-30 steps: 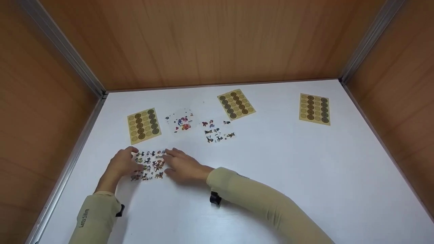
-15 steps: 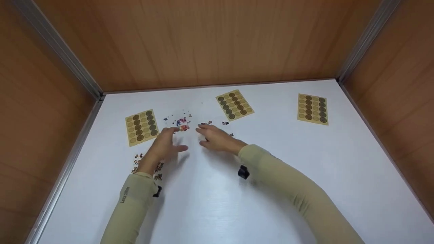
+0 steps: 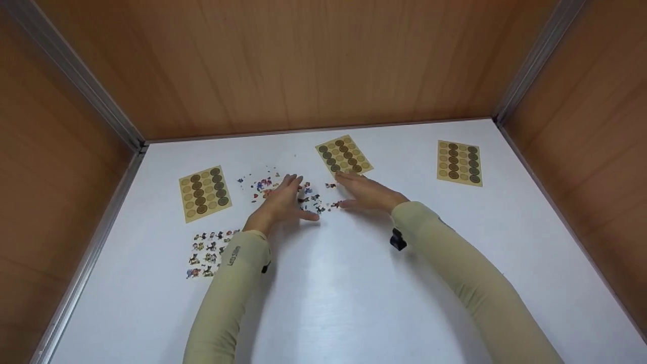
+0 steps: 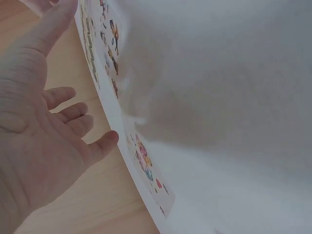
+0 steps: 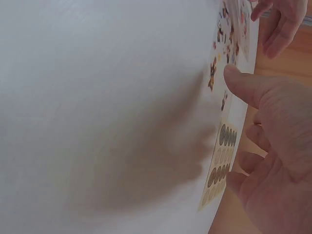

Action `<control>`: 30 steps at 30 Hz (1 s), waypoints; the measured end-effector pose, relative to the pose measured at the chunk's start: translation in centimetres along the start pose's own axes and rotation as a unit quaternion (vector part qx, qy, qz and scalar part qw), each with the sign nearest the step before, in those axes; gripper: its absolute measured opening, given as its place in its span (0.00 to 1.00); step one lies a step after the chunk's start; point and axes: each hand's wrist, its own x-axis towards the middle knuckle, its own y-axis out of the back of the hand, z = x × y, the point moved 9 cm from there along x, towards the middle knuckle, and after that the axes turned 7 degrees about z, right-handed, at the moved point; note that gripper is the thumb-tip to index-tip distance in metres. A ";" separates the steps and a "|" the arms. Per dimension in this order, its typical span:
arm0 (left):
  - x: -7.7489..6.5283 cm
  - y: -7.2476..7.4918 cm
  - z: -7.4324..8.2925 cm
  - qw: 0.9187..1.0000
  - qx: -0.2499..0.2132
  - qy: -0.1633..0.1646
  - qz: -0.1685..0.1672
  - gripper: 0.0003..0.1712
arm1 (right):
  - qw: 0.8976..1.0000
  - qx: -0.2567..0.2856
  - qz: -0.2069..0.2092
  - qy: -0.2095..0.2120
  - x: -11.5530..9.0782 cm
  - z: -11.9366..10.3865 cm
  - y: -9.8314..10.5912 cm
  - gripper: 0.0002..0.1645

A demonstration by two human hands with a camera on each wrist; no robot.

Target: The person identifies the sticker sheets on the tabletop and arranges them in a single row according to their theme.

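Over the back middle of the white table, my left hand (image 3: 281,203) and right hand (image 3: 368,194) are on either side of a clear sticker sheet with small cartoon figures (image 3: 319,206). Both have their fingers spread and hold nothing. Left fingers cover part of that sheet and the edge of a second one with bright, colourful figures (image 3: 263,186). The right fingertips overlap the lower edge of a gold sheet of round seals (image 3: 343,154). In the wrist views, the left palm (image 4: 39,151) and right palm (image 5: 282,161) show with shadows cast on the table.
At the front left lies another cartoon sticker sheet (image 3: 204,259), partly behind my left forearm. Gold sheets of round seals lie at the back left (image 3: 204,193) and back right (image 3: 460,163). Wooden walls (image 3: 313,65) with metal corner rails enclose the table (image 3: 343,303).
Both hands have moved right and away from me, from the front-left sticker sheet to the one in the middle. The front-left sheet, earlier between them, now lies uncovered apart from its right side.
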 end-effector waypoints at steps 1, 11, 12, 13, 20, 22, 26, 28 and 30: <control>0.2 -0.2 0.1 1.000 0.012 -0.006 -0.004 0.74 | 1.000 -0.001 -0.003 0.001 -0.1 0.2 -0.1 0.48; 1.1 -1.7 0.1 0.997 0.064 -0.022 -0.039 0.80 | 0.999 -0.039 -0.030 0.014 -0.7 0.3 -0.9 0.41; 1.1 -1.7 0.0 0.997 0.066 -0.020 -0.038 0.79 | 0.998 -0.041 -0.033 0.017 -0.6 0.2 -1.0 0.41; 1.1 -1.8 -0.1 0.997 0.067 -0.020 -0.037 0.79 | 0.998 -0.044 -0.034 0.020 -0.6 0.1 -1.1 0.41; 1.1 -1.9 -0.7 0.998 0.062 -0.019 -0.026 0.78 | 0.997 -0.053 -0.050 0.024 -0.3 0.1 -1.8 0.39; 1.2 -2.0 -0.8 0.998 0.062 -0.016 -0.027 0.77 | 0.997 -0.046 -0.054 0.016 -0.2 0.2 -2.0 0.39; 1.4 -2.0 -0.6 0.997 0.068 -0.017 -0.030 0.74 | 0.998 -0.038 -0.059 0.003 -0.2 0.3 -2.1 0.40; 1.4 -2.0 -0.5 0.997 0.070 -0.015 -0.033 0.74 | 0.997 -0.040 -0.062 0.000 -0.2 0.3 -2.1 0.40; 1.5 -2.0 -0.3 0.996 0.074 -0.020 -0.035 0.74 | 0.997 -0.050 -0.063 0.004 -0.1 0.2 -2.1 0.40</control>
